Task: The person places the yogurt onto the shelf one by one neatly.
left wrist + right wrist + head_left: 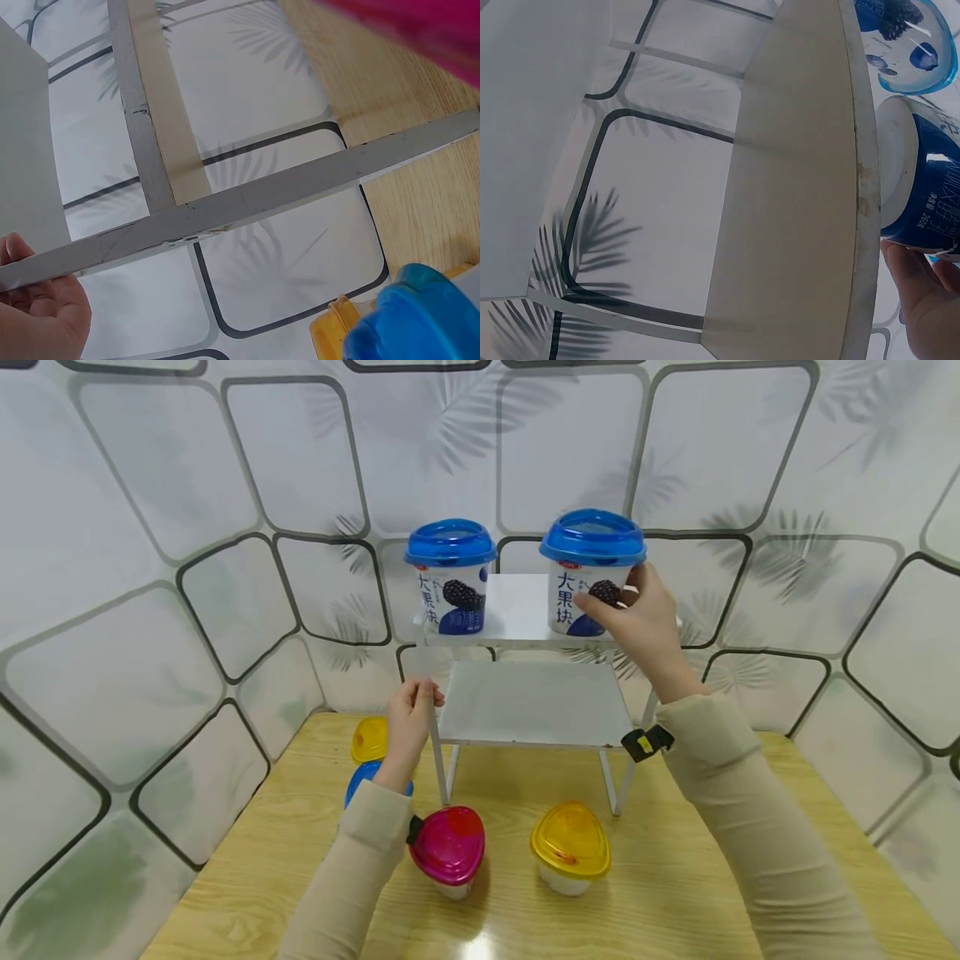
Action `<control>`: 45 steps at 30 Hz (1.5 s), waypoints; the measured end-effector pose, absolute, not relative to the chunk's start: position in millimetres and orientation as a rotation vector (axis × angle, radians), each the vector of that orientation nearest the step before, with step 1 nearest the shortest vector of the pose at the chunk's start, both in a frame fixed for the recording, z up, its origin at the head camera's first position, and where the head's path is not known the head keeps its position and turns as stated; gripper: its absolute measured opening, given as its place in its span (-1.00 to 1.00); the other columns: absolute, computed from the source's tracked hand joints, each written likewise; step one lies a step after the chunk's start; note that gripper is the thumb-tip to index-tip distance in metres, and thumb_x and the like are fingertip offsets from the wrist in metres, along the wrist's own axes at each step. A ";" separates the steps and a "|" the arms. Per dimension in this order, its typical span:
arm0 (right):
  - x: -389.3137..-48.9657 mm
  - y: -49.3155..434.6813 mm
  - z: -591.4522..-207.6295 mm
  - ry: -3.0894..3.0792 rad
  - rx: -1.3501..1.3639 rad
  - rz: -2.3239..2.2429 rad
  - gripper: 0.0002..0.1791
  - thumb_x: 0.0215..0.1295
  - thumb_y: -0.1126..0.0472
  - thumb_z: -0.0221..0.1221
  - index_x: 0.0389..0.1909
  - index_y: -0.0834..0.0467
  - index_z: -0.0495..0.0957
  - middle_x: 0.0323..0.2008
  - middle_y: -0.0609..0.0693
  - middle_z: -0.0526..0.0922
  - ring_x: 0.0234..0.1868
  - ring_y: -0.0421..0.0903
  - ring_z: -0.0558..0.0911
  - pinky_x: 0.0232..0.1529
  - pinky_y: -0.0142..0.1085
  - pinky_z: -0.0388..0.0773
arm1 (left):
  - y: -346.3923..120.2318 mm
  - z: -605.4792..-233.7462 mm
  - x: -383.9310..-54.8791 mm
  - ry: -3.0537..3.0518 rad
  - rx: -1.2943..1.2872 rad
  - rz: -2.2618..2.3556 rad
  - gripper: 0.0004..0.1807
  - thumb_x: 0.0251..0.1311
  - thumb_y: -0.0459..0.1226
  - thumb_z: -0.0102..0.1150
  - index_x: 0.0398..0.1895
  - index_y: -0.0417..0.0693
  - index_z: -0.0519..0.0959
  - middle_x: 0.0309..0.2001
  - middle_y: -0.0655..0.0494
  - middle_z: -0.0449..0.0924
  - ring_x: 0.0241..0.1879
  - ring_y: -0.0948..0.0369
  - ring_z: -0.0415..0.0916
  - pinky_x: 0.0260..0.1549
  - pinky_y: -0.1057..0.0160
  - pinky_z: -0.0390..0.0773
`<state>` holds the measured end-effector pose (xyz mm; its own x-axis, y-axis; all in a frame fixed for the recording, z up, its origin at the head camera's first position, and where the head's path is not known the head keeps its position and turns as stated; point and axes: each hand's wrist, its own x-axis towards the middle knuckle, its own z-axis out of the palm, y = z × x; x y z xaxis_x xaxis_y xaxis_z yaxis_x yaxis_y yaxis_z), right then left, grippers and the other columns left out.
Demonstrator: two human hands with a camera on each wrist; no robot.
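Note:
My right hand (637, 618) grips a yogurt cup (562, 597) with a blue lid and a blackberry label, thumb across its front. The cup is at the right front edge of the white two-tier rack's top shelf (517, 602). In the right wrist view, part of this cup's pale base (900, 165) shows beyond the shelf edge; whether it touches the shelf I cannot tell. A matching blue-lidded cup (453, 585) stands on the top shelf's left end. Lower down, my left hand (408, 718) holds the rack's left front leg (247, 202), fingers curled round it.
Below, the rack's lower shelf (536, 702) is bare. On the wooden table (675, 893) before it stand a pink-lidded cup (450, 843) and a yellow-lidded cup (572, 843). Another yellow lid (369, 739) and a blue lid (363, 777) sit left of the rack, partly behind my left arm.

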<state>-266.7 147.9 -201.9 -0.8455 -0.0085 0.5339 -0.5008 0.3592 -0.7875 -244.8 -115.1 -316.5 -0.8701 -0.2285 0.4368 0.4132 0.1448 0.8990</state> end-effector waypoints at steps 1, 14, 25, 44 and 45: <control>-267.7 147.2 -201.6 -2.189 0.435 1.499 -0.26 -0.02 0.03 0.29 0.16 0.12 0.18 -0.05 0.07 0.37 -0.01 0.04 0.49 -0.04 -0.14 0.43 | -115.1 -316.4 -245.0 -1.952 -0.178 -1.773 -0.72 0.30 -0.35 -0.18 -0.40 -0.44 0.43 -0.41 -0.31 0.48 -0.44 0.10 0.45 -0.35 0.38 0.49; -282.7 130.4 -203.8 -2.234 0.411 1.453 -0.24 -0.01 0.05 0.29 0.19 0.17 0.17 0.01 0.13 0.37 -0.01 0.08 0.48 -0.02 -0.19 0.42 | -120.8 -335.9 -265.8 -1.922 -0.194 -1.768 -0.70 0.29 -0.31 -0.15 -0.39 -0.45 0.45 -0.48 -0.15 0.50 -0.52 0.32 0.43 -0.26 0.03 0.49; -280.2 119.9 -200.9 -2.336 0.374 1.418 -0.25 0.01 -0.01 0.26 0.17 0.19 0.17 0.06 0.13 0.37 0.07 0.05 0.41 0.03 -0.16 0.37 | -121.2 -336.2 -265.8 -1.952 -0.174 -1.749 -0.69 0.30 -0.27 -0.16 -0.39 -0.40 0.45 -0.47 -0.13 0.51 -0.50 0.30 0.43 -0.27 0.12 0.50; -275.7 120.2 -206.9 -2.299 0.361 1.387 -0.22 0.00 -0.03 0.26 0.21 0.16 0.18 0.08 0.10 0.40 0.05 -0.02 0.42 0.04 -0.22 0.36 | -121.2 -336.8 -266.4 -1.915 -0.197 -1.769 -0.71 0.30 -0.30 -0.15 -0.41 -0.41 0.45 -0.48 -0.15 0.50 -0.52 0.31 0.43 -0.24 -0.06 0.46; -275.8 120.6 -207.4 -2.288 0.362 1.379 -0.25 0.01 -0.01 0.26 0.19 0.18 0.20 0.07 0.10 0.41 0.04 -0.02 0.43 0.03 -0.23 0.37 | -121.1 -336.9 -266.4 -1.914 -0.195 -1.774 -0.71 0.29 -0.30 -0.14 -0.41 -0.41 0.45 -0.48 -0.15 0.49 -0.52 0.31 0.43 -0.23 -0.05 0.46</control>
<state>-275.8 120.6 -207.4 -0.8680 0.0035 0.4966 -0.4375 0.4677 -0.7680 -266.4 -121.1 -336.9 -0.8553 -0.2376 0.4604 0.4411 0.1323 0.8877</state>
